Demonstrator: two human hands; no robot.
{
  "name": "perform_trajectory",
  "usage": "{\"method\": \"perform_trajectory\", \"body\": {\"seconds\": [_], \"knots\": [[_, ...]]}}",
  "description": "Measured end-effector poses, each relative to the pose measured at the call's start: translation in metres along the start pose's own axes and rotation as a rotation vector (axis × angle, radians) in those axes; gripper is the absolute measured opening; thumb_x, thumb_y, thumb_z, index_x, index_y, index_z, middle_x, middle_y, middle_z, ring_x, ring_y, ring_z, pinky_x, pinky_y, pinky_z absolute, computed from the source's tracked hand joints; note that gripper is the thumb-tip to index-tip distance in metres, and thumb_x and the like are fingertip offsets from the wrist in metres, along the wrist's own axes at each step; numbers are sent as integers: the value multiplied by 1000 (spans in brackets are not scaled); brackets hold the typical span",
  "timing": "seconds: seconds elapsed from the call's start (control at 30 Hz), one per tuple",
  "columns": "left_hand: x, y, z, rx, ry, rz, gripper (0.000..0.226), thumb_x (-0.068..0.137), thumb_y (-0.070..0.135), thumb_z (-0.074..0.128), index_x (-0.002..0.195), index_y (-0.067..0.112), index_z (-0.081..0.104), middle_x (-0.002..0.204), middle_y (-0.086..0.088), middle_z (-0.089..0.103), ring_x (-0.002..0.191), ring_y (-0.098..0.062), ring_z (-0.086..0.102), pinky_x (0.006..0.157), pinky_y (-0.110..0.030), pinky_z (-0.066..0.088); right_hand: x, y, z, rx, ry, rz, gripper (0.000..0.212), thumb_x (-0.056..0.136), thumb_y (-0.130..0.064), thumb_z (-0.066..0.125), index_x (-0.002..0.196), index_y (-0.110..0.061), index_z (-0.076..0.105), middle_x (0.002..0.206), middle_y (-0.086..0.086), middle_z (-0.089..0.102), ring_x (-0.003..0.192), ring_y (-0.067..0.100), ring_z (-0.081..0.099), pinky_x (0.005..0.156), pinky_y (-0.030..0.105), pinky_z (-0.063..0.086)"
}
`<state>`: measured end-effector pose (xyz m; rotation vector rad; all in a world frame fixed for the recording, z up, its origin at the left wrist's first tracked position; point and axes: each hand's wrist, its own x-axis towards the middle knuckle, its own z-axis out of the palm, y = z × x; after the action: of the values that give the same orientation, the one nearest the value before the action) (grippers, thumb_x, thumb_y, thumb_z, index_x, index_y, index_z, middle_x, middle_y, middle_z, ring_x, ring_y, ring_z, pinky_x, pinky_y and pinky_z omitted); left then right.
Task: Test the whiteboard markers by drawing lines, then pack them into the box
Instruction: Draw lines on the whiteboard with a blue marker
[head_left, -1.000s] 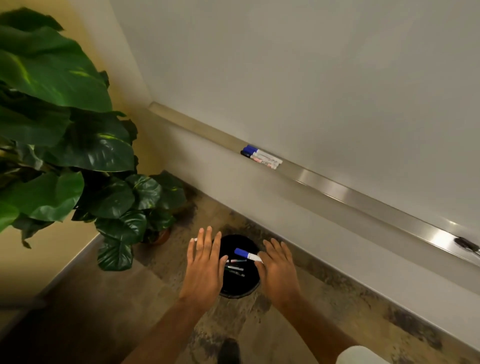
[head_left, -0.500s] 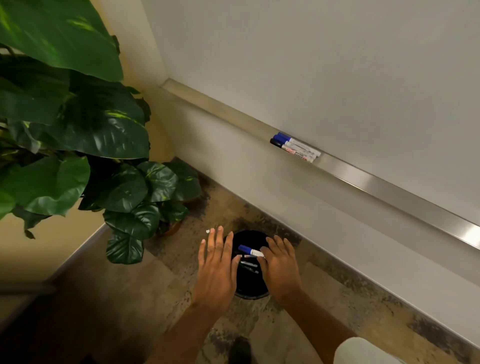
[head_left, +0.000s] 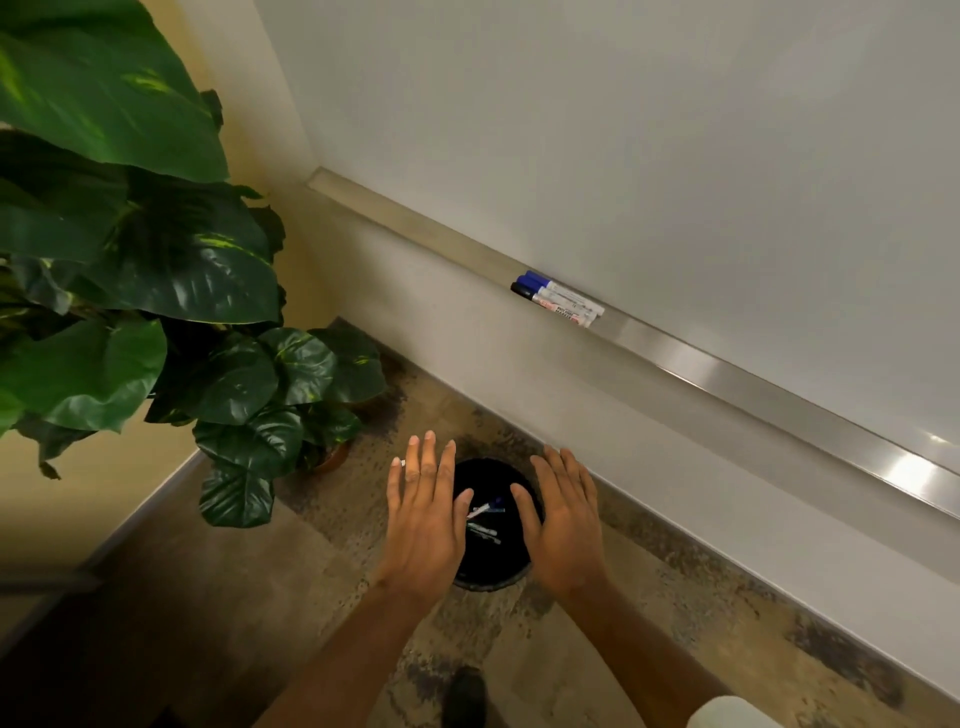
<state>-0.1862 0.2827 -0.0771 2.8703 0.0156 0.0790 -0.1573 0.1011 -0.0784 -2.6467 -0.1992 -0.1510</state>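
Black bin (head_left: 493, 569): holds markers (head_left: 483, 510), apparently discarded.
Grip: left hand (head_left: 423, 514) and right hand (head_left: 563, 525) spread flat, empty.
Risk: tray markers (head_left: 558, 300) roll off if nudged carelessly.

Three markers (head_left: 558, 300) are sitting side by side on the metal ledge (head_left: 727, 374) along the bottom of the whiteboard (head_left: 675, 156). They're touching each other, with white barrels, two blue caps and one black, and all the caps are at the left end. Down on the floor (head_left: 675, 639) there's a round black container (head_left: 488, 564), open on top, with more markers in it. A blue-capped one (head_left: 485, 508) lies at a slant, with some paler ones (head_left: 483, 532) just below it.
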Motion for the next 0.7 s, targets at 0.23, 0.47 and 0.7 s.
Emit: {"method": "perform_trajectory", "body": {"seconds": [0.23,0.47,0.7], "knots": [[9,67,-40,-47,10,45,64,110,48,21,163,14,14,171,-9,0,158,-22,-9,128,-48,2,-16,13,-73,51,84,-21,51,102,-45,40,139,-11,51,152,5,42,147,18,24,121,36,15],[6,153,-76,-32,50,171,64,110,47,23,163,14,13,171,-10,0,158,-21,-11,127,-48,0,-32,39,-158,81,217,-25,49,101,-43,44,139,-11,51,153,5,39,148,15,21,120,43,21],[1,241,-101,-34,93,275,65,110,49,23,164,16,7,171,-9,-7,157,-20,-14,126,-42,-10,-53,76,-237,52,279,6,58,103,-48,36,150,-13,33,159,3,25,150,14,9,122,40,12]]}}
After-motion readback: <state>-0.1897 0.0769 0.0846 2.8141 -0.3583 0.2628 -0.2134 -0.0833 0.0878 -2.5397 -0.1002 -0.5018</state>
